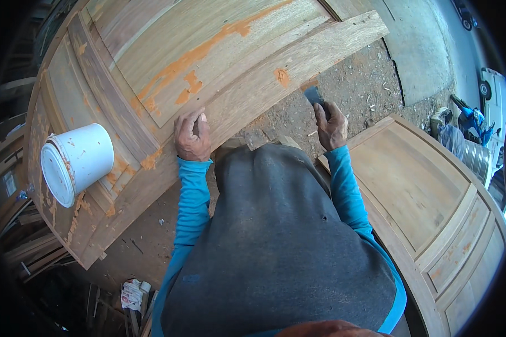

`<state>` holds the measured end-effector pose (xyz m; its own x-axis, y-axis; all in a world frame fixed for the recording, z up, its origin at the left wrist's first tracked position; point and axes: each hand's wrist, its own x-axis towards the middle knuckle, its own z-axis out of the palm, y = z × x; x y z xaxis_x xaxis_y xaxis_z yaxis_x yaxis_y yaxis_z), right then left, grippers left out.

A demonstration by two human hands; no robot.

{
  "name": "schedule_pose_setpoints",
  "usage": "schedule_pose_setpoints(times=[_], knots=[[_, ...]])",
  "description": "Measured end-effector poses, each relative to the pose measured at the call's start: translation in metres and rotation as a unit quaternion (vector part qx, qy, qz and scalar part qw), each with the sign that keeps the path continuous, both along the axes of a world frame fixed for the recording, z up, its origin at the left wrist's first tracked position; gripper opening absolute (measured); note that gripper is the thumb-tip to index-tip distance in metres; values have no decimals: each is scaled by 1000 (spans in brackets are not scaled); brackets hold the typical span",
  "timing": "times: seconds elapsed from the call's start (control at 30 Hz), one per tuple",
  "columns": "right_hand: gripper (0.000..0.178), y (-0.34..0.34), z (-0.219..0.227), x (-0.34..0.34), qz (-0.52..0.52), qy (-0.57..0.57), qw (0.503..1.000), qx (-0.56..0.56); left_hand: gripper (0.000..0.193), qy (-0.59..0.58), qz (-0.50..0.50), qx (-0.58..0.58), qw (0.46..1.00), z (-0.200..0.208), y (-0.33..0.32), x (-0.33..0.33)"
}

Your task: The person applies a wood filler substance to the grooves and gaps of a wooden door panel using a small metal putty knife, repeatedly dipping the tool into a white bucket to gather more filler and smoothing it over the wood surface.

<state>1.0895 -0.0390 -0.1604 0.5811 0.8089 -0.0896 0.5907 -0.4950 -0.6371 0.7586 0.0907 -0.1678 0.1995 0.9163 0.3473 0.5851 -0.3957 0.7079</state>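
The panelled wooden door [168,62] is the largest thing in view, filling the picture from nine o'clock round to one o'clock. It lies flat, bare and pale brown, with raised frames around sunken panels. Orange filler streaks run along the panel edge toward twelve o'clock, and smaller orange patches dot the rail at one o'clock and the edges near eight o'clock.

A second panelled door [427,208] lies at four o'clock, well apart from the first, across a strip of dirt ground [354,90] strewn with wood chips.

The white plastic bucket [76,163] lies tipped on its side on the first door at nine o'clock, its rim smeared orange (its open mouth faces the picture's left edge).

The left hand [192,136] rests on the door's lower rail near the centre, fingers curled down against the wood and holding nothing.

The right hand [331,126], at about one o'clock, has its fingers closed around a small putty knife [314,95], whose dark blade points up toward the door's edge beside an orange patch.

A folded printed paper package [132,295], white with red, lies on the ground at seven o'clock.
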Motion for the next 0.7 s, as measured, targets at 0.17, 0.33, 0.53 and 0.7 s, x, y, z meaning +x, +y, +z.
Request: schedule_pose_setpoints(times=[0.17, 0.33, 0.53, 0.7], knots=[[24, 35, 39, -1, 71, -23, 997, 35, 18, 9, 20, -13, 1000, 5, 2, 6], [26, 67, 34, 7, 156, -48, 986, 13, 16, -6, 20, -11, 1000, 3, 3, 4], [27, 73, 35, 12, 191, -41, 981, -19, 16, -5, 28, -11, 1000, 5, 3, 4], [32, 62, 65, 21, 280, 38, 954, -102, 16, -7, 29, -19, 999, 7, 2, 6]])
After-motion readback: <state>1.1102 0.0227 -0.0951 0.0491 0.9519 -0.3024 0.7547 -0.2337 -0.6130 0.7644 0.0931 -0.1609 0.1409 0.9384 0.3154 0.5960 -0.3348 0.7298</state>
